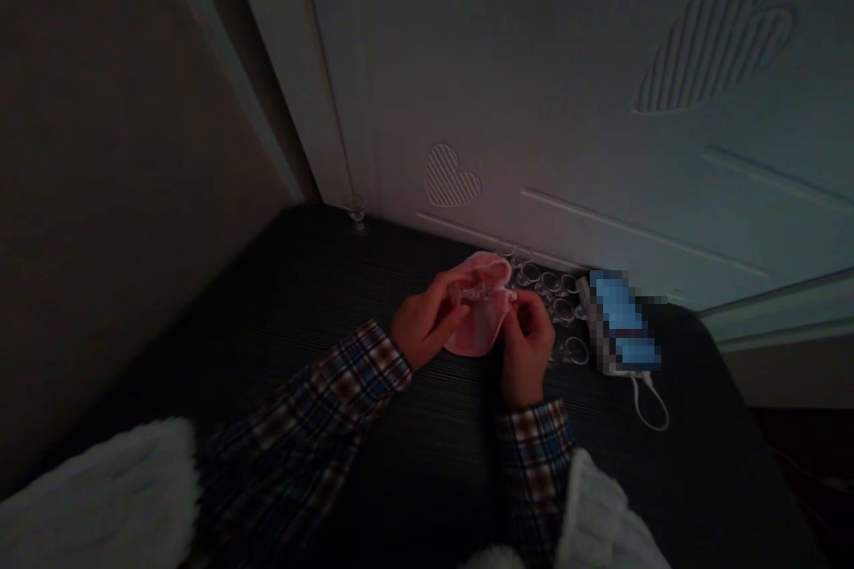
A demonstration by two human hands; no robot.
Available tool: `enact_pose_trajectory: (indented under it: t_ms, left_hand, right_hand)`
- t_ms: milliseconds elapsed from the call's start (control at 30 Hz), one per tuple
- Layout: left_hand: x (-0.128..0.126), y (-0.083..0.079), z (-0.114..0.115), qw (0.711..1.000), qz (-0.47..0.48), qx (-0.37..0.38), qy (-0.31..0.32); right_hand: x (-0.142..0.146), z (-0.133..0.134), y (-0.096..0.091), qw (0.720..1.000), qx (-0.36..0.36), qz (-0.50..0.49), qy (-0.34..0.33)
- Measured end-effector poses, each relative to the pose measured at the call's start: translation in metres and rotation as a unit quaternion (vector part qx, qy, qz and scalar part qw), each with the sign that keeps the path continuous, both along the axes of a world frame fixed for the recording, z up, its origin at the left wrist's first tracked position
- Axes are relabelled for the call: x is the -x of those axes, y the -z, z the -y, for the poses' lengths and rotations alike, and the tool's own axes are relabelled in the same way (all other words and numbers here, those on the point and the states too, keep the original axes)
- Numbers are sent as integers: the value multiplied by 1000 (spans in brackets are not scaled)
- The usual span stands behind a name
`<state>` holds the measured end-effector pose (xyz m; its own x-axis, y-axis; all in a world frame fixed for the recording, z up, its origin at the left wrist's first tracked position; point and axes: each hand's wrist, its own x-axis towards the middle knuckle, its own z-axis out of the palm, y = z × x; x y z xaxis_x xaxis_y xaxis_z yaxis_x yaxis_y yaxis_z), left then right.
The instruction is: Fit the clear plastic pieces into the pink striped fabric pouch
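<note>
My left hand (pixel 427 320) is closed round a small clear stemmed glass (pixel 472 292), which lies on its side over a pink cloth (pixel 484 329). Part of the cloth is gripped along with it, its pale edge curling up beyond the glass. At the cloth's right edge, my right hand (pixel 528 342) pinches the fabric between thumb and fingers. Both hands are above the dark table. Just past the right hand stand several similar clear glasses (pixel 564 309), some partly hidden behind the hand and cloth.
One clear stemmed glass (pixel 358 215) stands apart at the table's back left corner. A phone (pixel 624 320) with a blurred lit screen and a white cord loop (pixel 650 404) is at the right. The dark table (pixel 280 302) meets a white panel (pixel 467 62) with raised hearts.
</note>
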<state>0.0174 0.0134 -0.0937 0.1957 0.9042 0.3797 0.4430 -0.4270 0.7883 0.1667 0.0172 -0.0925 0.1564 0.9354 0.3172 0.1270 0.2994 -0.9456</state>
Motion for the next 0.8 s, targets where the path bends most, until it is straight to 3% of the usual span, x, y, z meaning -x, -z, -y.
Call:
enact_pose_trajectory:
  t_ms: [333,800]
  left_hand:
    - [8,-2,-5,998,-47,3,-48]
    - [4,-1,2,999,-32,-20,-22]
  right_hand:
    - [-7,-6,12,989,76,-114,-59]
    - [-6,-6,-2,989,74,-55,-120]
